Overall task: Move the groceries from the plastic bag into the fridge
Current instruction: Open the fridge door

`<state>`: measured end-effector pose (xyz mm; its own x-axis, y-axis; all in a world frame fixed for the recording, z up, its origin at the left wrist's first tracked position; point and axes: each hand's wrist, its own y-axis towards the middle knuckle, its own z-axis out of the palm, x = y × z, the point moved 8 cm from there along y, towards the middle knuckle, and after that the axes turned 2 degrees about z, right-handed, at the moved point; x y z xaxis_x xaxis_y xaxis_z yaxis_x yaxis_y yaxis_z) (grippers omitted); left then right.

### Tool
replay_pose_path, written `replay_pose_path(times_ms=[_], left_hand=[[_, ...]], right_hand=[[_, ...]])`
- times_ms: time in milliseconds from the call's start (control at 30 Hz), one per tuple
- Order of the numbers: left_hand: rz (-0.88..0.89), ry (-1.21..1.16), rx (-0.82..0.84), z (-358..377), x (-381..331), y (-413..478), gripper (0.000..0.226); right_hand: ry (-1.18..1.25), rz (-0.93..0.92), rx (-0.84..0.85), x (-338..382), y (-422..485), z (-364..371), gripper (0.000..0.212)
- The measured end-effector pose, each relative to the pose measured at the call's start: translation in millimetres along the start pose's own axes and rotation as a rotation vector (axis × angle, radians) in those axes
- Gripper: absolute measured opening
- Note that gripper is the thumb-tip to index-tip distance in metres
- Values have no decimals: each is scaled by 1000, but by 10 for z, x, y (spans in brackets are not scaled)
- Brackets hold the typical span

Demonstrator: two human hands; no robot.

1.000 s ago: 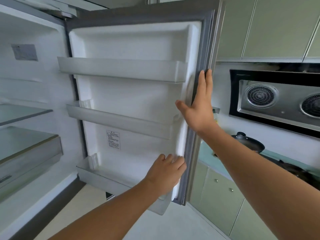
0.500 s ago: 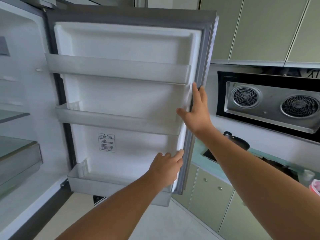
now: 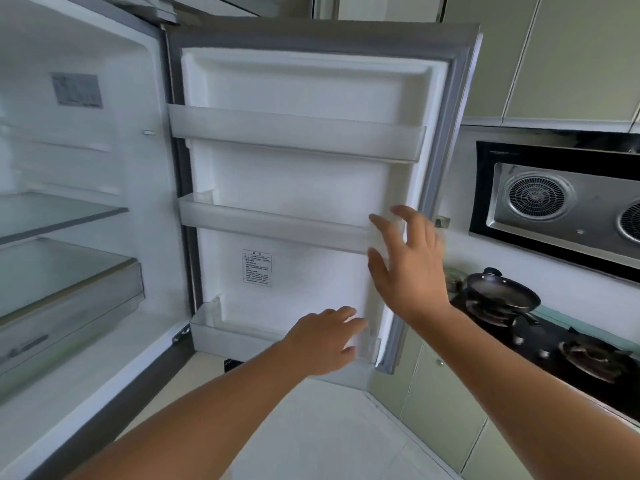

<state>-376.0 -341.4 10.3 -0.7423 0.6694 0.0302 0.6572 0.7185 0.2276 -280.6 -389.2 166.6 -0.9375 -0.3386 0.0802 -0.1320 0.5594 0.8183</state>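
The fridge door (image 3: 298, 188) stands wide open, its white inner side facing me with three bare door racks. The fridge compartment (image 3: 69, 237) on the left shows glass shelves and a drawer, all bare. My right hand (image 3: 408, 268) hovers with spread fingers just off the door's right edge, holding nothing. My left hand (image 3: 325, 337) is lower, near the bottom rack's right end, with its fingers bent against the door liner; no object is in it. No plastic bag or groceries are in view.
To the right of the door are green cabinets (image 3: 571, 57), a range hood (image 3: 561, 202) and a black gas hob (image 3: 571, 344) with a dark pan (image 3: 502, 296) on it. Green base cupboards (image 3: 440, 403) stand below. Pale floor tiles lie underfoot.
My right hand has come off the door's edge and dropped lower with fingers spread. The door has swung wider open. The view has turned left, showing more of the fridge interior.
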Motion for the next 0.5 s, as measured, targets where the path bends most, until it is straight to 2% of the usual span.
replay_pose_path(times_ms=[33,100,233,367,500], left_hand=[[-54,-29,9,-9,132,-146,54],[-158,-91,25,-60,412,-480,56],[-403,-106,38,-329,1012,-1332,54],[-659,-97,18,-659,1484,-2302,44],[-887,-21,32,-948,1690,-3206,57]], right_hand=[[52,-102,6,263,-37,17,48],[198,-215,148,755,-90,183,48],[315,-205,499,1424,-166,685,50],[327,-217,656,1921,-240,970,51],[350,-255,789,2370,-347,1136,55]])
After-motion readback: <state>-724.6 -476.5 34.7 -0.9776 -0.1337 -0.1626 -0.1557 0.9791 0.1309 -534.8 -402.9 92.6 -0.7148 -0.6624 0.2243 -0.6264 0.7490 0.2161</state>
